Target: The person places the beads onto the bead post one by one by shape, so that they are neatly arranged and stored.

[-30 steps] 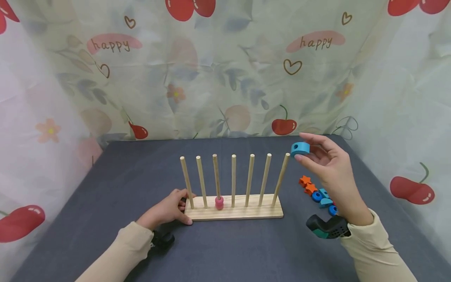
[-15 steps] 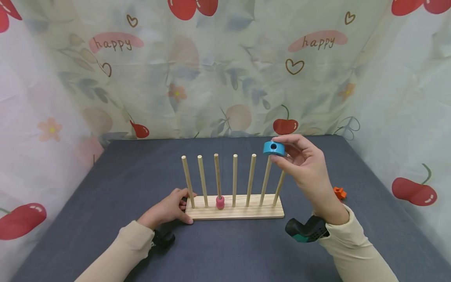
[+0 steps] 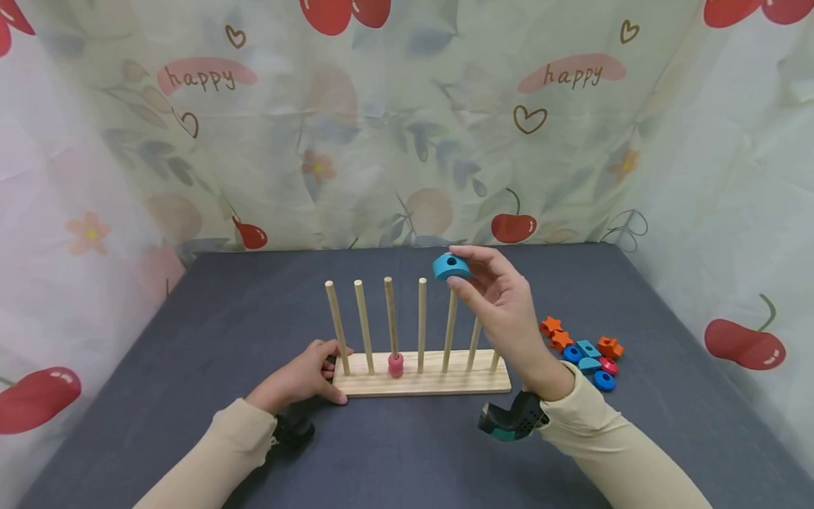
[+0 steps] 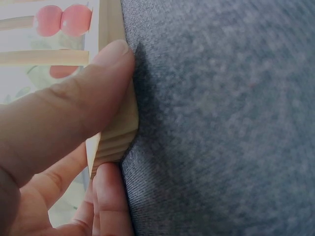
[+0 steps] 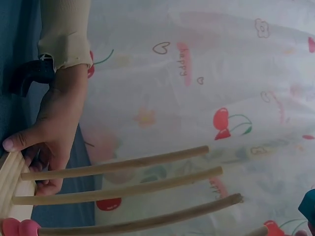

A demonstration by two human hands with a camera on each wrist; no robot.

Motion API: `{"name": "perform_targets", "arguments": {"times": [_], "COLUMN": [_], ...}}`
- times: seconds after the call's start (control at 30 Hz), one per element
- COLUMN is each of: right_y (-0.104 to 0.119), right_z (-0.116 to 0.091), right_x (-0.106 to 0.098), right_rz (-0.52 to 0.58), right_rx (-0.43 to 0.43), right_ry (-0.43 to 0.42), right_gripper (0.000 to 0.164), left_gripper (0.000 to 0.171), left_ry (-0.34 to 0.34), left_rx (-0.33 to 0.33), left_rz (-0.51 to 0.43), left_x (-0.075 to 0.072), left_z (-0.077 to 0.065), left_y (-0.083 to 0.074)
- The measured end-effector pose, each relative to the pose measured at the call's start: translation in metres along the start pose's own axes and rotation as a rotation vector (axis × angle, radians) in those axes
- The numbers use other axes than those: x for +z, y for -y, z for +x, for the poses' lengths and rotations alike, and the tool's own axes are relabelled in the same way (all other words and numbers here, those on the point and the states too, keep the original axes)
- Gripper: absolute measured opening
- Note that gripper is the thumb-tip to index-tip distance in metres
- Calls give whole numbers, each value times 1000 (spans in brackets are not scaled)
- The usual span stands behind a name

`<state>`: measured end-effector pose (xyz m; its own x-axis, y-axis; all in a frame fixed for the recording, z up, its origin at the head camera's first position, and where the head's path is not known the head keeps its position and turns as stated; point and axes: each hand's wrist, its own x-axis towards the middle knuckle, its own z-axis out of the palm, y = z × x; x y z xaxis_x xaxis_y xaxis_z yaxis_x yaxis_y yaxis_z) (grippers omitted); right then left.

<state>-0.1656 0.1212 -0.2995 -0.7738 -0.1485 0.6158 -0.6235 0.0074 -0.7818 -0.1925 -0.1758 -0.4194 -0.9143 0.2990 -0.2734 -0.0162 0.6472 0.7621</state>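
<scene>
Between thumb and fingertips, my right hand pinches a light blue half-round bead with a hole through it. It is held up near the tops of the pegs, just right of the middle peg. My left hand grips the left end of the wooden peg board; the left wrist view shows the thumb along the front edge and fingers at the end. Pink rounded beads sit low on the third peg from the left. At the right wrist view's edge, only part of the blue bead shows.
Right of the board lie several loose beads: orange stars, blue round ones, light blue ones and a red one. A dark cloth covers the table, with a printed curtain behind.
My right hand has carried the light blue bead leftward, from right of the last peg to near the middle peg. My left hand stays on the board's end.
</scene>
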Motion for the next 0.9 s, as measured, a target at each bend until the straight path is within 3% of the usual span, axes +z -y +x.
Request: {"name": "perform_targets", "arguments": {"times": [0.23,0.53,0.9], "right_y": [-14,-26,-34], "right_z": [0,-1,-3], "right_x": [19,28,33], "right_rz": [-39,-6,5], "right_rx": [-90,-54,-18], "right_ry": [-16,-56,-23], "right_gripper": [38,40,42], "left_gripper": [73,74,73], "left_ry": [-2,-8,-9], "left_rx": [-9,-14,-17], "left_rz": [-7,2,3], "left_x": [-1,1,0], "left_z": [0,2,1], "left_y": [-1,1,0]}}
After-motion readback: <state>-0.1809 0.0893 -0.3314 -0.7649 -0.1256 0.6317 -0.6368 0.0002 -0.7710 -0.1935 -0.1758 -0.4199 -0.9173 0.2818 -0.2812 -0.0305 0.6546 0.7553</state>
